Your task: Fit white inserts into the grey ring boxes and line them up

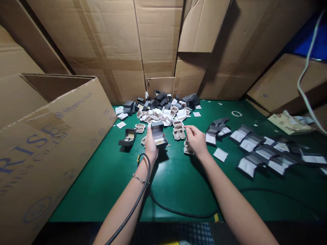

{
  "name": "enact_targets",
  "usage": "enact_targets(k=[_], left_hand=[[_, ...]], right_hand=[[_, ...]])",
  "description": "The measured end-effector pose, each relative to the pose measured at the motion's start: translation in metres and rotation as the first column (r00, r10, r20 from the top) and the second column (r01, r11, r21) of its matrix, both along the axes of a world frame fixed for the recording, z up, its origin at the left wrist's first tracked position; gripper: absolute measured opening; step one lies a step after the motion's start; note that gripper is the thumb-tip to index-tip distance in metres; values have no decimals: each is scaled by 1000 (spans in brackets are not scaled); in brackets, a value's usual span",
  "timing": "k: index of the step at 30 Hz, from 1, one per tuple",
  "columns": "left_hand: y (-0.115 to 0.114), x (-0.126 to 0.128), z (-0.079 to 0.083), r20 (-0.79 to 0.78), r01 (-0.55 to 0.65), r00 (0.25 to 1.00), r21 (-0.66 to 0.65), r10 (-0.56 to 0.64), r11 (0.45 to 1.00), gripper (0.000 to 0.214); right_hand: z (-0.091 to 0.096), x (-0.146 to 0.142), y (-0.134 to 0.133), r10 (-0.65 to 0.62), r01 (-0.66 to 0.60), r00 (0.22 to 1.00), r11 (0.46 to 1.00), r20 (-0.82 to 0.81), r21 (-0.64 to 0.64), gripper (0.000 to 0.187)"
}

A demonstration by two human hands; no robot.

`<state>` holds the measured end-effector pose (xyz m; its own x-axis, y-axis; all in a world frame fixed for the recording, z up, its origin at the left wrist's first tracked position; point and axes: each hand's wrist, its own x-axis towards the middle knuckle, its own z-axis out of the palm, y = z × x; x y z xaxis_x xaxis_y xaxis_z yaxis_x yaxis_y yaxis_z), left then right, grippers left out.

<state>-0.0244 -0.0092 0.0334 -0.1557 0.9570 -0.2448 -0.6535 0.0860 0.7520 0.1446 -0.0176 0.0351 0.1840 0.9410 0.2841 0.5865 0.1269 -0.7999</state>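
My left hand (pixel 151 144) is wrapped round a black hinged box (pixel 158 132), held with its lid raised; a pale lining shows inside. My right hand (pixel 195 137) has thumb and forefinger pinched together at the right edge of a beige moulded insert (pixel 178 131). Whether the fingertips grip that insert or something small is not clear. Another beige insert (pixel 188 148) lies under the right hand, partly covered by it. To the left of my left hand, an opened black box (pixel 127 137) rests on the green table with small dark shapes inside.
A heap of black boxes (pixel 160 98) and pale inserts (pixel 163 115) lies at the back. Opened boxes with white linings (pixel 247 144) spread across the right. A large carton (pixel 76 119) stands at left. A black cable (pixel 178 213) crosses the table (pixel 102 190) near its front edge.
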Motion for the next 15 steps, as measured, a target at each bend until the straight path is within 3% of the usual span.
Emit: enact_targets(k=[3, 7, 10, 15], left_hand=[[1, -4, 4, 84, -40, 995, -80, 47, 996, 43], [2, -8, 5, 174, -29, 983, -123, 51, 992, 44], [2, -8, 6, 196, -24, 979, -141, 52, 990, 45], [-1, -4, 7, 194, 21, 981, -126, 4, 992, 43]], right_hand=[[-5, 12, 10, -40, 63, 968, 994, 249, -86, 36], [-14, 7, 11, 16, 68, 833, 989, 553, -130, 39], [-20, -2, 8, 15, 63, 792, 992, 610, -105, 37], [-24, -4, 11, 14, 70, 809, 990, 588, -120, 26]])
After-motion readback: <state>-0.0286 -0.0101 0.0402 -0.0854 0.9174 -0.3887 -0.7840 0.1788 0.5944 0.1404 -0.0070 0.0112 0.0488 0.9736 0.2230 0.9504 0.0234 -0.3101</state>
